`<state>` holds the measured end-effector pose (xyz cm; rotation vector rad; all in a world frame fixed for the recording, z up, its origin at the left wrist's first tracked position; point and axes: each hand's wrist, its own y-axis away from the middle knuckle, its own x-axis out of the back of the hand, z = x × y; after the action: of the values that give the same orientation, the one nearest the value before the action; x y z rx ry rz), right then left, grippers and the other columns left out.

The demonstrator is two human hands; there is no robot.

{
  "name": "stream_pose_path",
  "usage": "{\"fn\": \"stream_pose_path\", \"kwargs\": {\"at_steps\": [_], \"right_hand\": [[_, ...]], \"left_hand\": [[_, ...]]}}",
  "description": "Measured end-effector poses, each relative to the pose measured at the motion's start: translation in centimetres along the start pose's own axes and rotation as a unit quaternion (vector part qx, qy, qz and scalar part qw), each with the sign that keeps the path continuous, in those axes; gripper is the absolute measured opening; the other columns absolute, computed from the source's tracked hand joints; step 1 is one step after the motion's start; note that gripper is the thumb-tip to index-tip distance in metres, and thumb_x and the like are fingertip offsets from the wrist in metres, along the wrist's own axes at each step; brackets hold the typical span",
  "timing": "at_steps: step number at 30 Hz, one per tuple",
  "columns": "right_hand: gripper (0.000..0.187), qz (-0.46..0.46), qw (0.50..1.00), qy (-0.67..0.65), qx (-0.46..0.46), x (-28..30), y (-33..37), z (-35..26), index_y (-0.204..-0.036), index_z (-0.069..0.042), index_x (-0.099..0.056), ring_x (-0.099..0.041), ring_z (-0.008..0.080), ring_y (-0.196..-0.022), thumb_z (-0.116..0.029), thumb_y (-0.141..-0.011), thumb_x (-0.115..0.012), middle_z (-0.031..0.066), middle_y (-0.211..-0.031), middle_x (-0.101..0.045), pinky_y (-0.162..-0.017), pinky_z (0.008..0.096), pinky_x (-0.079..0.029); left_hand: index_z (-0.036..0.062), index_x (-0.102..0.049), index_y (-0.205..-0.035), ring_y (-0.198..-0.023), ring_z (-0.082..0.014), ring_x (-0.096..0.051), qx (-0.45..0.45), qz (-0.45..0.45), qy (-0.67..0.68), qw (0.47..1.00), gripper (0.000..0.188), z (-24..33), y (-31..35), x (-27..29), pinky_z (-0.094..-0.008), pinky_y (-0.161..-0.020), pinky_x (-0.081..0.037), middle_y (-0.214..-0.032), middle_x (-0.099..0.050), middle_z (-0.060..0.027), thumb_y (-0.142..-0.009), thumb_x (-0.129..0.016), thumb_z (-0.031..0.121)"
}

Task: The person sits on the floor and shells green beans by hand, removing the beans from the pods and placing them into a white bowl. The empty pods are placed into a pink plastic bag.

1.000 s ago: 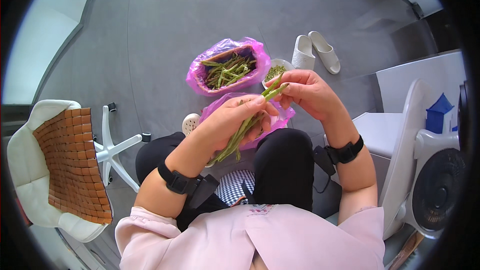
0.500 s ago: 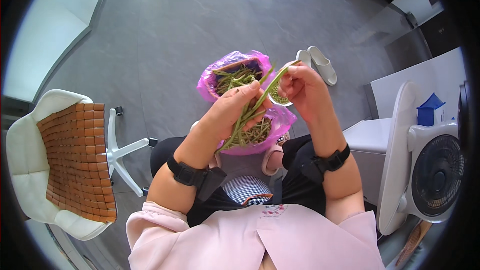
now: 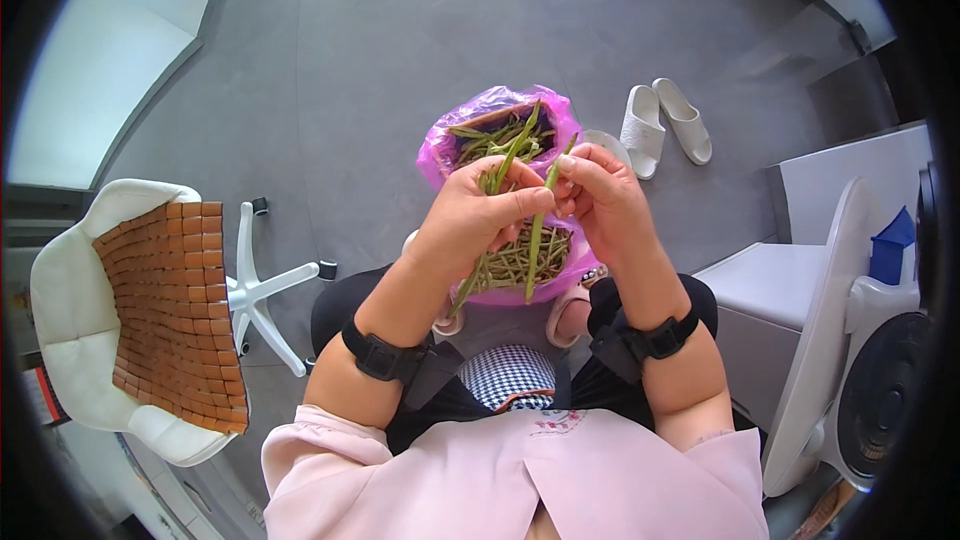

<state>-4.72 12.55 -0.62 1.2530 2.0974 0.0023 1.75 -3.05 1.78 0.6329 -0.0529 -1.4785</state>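
My left hand point(image 3: 465, 215) is closed around several long green bean pods point(image 3: 516, 152), which stick out above and below the fingers. Between my two hands a single green bean pod point(image 3: 535, 255) stands nearly upright, its lower end hanging free. The fingertips of my right hand point(image 3: 608, 198) pinch this pod near its top, and my left thumb is against it. Below the hands lies a pink plastic bag point(image 3: 575, 258) with brownish-green pods point(image 3: 510, 270) in it. Farther off, another pink bag point(image 3: 436, 155) surrounds a container of green pods point(image 3: 480, 145).
A white bowl point(image 3: 612, 144) is mostly hidden behind my right hand. White slippers point(image 3: 643, 133) lie beyond it on the grey floor. To the left stands a white swivel chair with a brown woven seat mat point(image 3: 170, 310); a fan point(image 3: 880, 395) and white cabinet point(image 3: 765, 285) are at right.
My right hand has moved in toward my left, and the pod that slanted between them now stands nearly upright. The whole view has shifted slightly; the bowl's green contents are now covered.
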Motion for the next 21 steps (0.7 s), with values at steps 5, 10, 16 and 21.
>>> {"fn": "stream_pose_path", "kwargs": {"at_steps": [5, 10, 16, 21], "right_hand": [[0.010, -0.048, 0.998, 0.025, 0.010, 0.1, 0.7, -1.1, -0.089, -0.002, -0.060, -0.054, 0.0080, -0.058, -0.006, -0.079, -0.061, 0.0048, -0.077, -0.061, -0.051, 0.0193, -0.043], [0.008, -0.077, 0.993, 0.083, 0.022, 0.6, 0.7, -1.4, -0.087, 0.000, -0.059, -0.058, 0.0101, -0.059, -0.003, -0.080, -0.060, 0.0071, -0.075, -0.062, -0.052, 0.0198, -0.048], [0.004, -0.065, 0.984, 0.165, 0.031, 0.2, 0.9, -2.0, -0.080, 0.000, -0.059, -0.057, 0.0090, -0.057, -0.004, -0.079, -0.061, 0.0068, -0.071, -0.061, -0.048, 0.0191, -0.047], [0.002, -0.036, 0.977, 0.209, 0.028, 0.2, 1.0, -1.8, -0.074, 0.000, -0.058, -0.053, 0.0065, -0.052, -0.002, -0.075, -0.059, 0.0038, -0.065, -0.058, -0.044, 0.0167, -0.041]], "left_hand": [[0.0037, -0.058, -0.084, -0.048, -0.0013, -0.045, 0.031, -0.004, 0.039, 0.999, 0.015, -0.3, -0.1, 0.1, -0.0157, -0.040, -0.033, -0.066, -0.056, 0.0009, -0.076, -0.067, 0.013], [0.0050, -0.058, -0.083, -0.048, -0.0012, -0.045, 0.030, -0.011, 0.048, 0.998, 0.014, -0.4, 0.1, -0.2, -0.0154, -0.041, -0.034, -0.068, -0.057, 0.0002, -0.076, -0.067, 0.014], [0.0062, -0.058, -0.082, -0.049, -0.0012, -0.044, 0.012, 0.012, 0.023, 1.000, 0.014, -0.5, 0.2, -0.2, -0.0153, -0.042, -0.033, -0.069, -0.057, 0.0008, -0.076, -0.067, 0.015], [0.0060, -0.057, -0.081, -0.050, -0.0010, -0.043, -0.001, 0.014, -0.008, 1.000, 0.014, -1.2, 0.3, -0.6, -0.0152, -0.044, -0.032, -0.066, -0.053, 0.0032, -0.075, -0.067, 0.013]]}}
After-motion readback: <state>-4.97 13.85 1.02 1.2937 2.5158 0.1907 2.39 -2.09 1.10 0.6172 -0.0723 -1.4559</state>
